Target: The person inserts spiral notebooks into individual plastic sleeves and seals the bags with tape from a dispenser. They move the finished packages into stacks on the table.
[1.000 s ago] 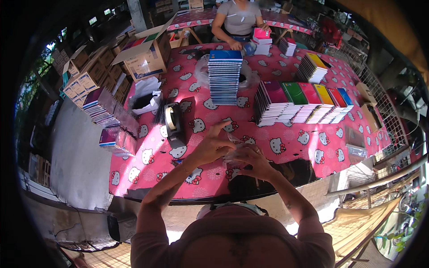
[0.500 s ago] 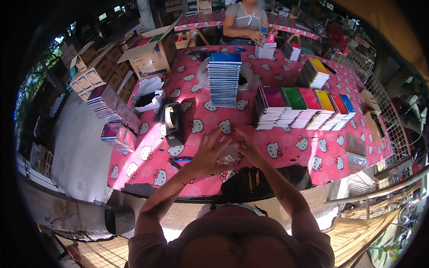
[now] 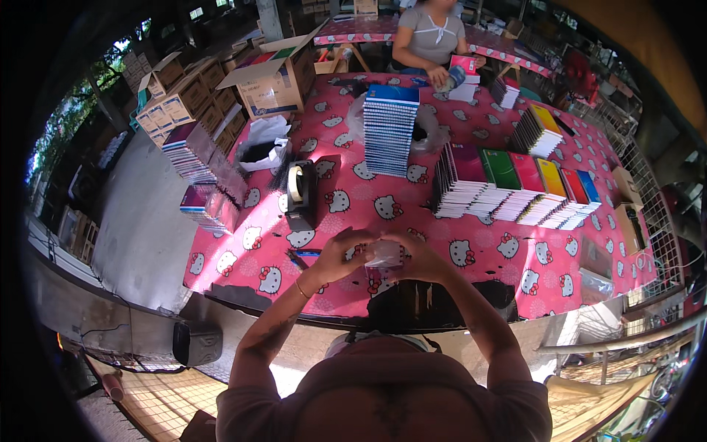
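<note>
Pink cartoon-print tablecloth (image 3: 353,214) spreads beneath a tall stack of blue notebooks (image 3: 390,136) and, to its right, a row of coloured notebooks (image 3: 512,188). Toward the person's side of the cloth, a small piece of clear plastic (image 3: 385,255) is between the left hand (image 3: 340,256) and the right hand (image 3: 421,259), the bent fingers of both grasping it. Left of them lies a blue-handled tool (image 3: 296,258); just beyond stands a black tape dispenser (image 3: 300,206).

Thin, clear plastic (image 3: 386,255) glints near the front edge of the surface (image 3: 353,221), which looks smooth and faintly glossy. Toward the right edge, glossy-covered notebooks (image 3: 501,169) show matt paper pages; the carton (image 3: 265,87) by the far left corner is matt cardboard.
</note>
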A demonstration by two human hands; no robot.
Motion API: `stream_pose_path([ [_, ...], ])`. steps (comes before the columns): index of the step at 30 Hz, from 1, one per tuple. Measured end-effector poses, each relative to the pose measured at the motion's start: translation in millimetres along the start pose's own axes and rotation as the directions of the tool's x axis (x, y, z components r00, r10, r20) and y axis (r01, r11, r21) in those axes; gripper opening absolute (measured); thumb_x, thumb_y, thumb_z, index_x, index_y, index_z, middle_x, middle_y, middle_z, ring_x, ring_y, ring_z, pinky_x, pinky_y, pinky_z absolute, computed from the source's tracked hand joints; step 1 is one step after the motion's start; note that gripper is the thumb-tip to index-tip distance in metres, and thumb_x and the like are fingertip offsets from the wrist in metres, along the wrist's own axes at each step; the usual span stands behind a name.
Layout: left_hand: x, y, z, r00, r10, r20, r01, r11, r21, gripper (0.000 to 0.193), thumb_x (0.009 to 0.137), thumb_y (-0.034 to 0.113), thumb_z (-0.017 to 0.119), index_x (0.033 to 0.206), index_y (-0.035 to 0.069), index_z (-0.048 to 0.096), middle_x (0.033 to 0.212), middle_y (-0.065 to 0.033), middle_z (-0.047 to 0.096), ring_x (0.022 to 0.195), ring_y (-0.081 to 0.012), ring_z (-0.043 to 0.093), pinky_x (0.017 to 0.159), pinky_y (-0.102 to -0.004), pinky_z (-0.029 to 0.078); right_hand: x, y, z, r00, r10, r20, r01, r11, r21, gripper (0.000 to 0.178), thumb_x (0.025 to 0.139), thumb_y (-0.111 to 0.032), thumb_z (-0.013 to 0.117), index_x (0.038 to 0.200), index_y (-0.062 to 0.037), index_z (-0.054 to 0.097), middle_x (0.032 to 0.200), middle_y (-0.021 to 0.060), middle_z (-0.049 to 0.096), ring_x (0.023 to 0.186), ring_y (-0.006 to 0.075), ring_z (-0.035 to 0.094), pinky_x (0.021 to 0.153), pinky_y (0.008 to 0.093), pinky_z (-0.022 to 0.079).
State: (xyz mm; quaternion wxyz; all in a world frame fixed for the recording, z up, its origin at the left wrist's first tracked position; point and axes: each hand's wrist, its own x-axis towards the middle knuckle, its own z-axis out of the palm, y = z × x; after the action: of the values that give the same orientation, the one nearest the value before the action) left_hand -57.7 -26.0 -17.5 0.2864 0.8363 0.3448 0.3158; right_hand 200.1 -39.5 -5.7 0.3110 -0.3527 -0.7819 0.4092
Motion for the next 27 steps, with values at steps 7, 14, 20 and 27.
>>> stream_pose_path([
  [7, -14, 7, 10, 0.945, 0.324, 0.044, -0.316, 0.868, 0.382, 0.043, 0.081, 0.017, 0.078, 0.121, 0.007, 0.066, 0.126, -0.0144, 0.064, 0.109, -0.0324, 0.065, 0.092, -0.0445, 0.053, -13, 29, 34, 0.919, -0.359, -0.16, 0.238, 0.832, -0.501, 0.041, 0.078, -0.015, 0.078, 0.116, -0.0092, 0.067, 0.121, 0.0103, 0.064, 0.12, 0.0313, 0.057, 0.098, 0.0469, 0.046],
  [14, 16, 15, 7, 0.999, 0.032, 0.034, -0.036, 0.991, 0.125, 0.039, 0.078, 0.015, 0.078, 0.114, 0.005, 0.066, 0.09, -0.0115, 0.071, 0.089, -0.0281, 0.069, 0.074, -0.0405, 0.054, -8, 33, 33, 0.968, -0.159, -0.195, 0.08, 0.928, -0.363, 0.032, 0.08, -0.014, 0.077, 0.11, -0.0102, 0.065, 0.104, 0.0074, 0.063, 0.095, 0.0298, 0.062, 0.08, 0.048, 0.048],
  [20, 29, 22, 16, 0.968, -0.25, 0.012, 0.24, 0.943, 0.229, 0.04, 0.078, 0.018, 0.078, 0.11, 0.003, 0.058, 0.088, -0.0141, 0.07, 0.088, -0.0327, 0.068, 0.071, -0.0393, 0.054, 12, 0, 27, 0.922, -0.184, -0.341, -0.057, 0.805, -0.59, 0.055, 0.081, -0.011, 0.077, 0.129, -0.0067, 0.051, 0.099, 0.0123, 0.064, 0.084, 0.0305, 0.064, 0.074, 0.0417, 0.053],
  [27, 25, -31, 40, 0.949, -0.27, -0.165, 0.225, 0.941, -0.252, 0.051, 0.079, 0.024, 0.081, 0.118, 0.003, 0.057, 0.105, -0.0175, 0.062, 0.097, -0.0322, 0.06, 0.082, -0.041, 0.05, 6, 67, 16, 0.913, 0.388, -0.123, -0.262, 0.793, 0.551, 0.041, 0.086, -0.005, 0.074, 0.122, -0.001, 0.055, 0.107, 0.0082, 0.067, 0.096, 0.0147, 0.065, 0.079, 0.0299, 0.053],
])
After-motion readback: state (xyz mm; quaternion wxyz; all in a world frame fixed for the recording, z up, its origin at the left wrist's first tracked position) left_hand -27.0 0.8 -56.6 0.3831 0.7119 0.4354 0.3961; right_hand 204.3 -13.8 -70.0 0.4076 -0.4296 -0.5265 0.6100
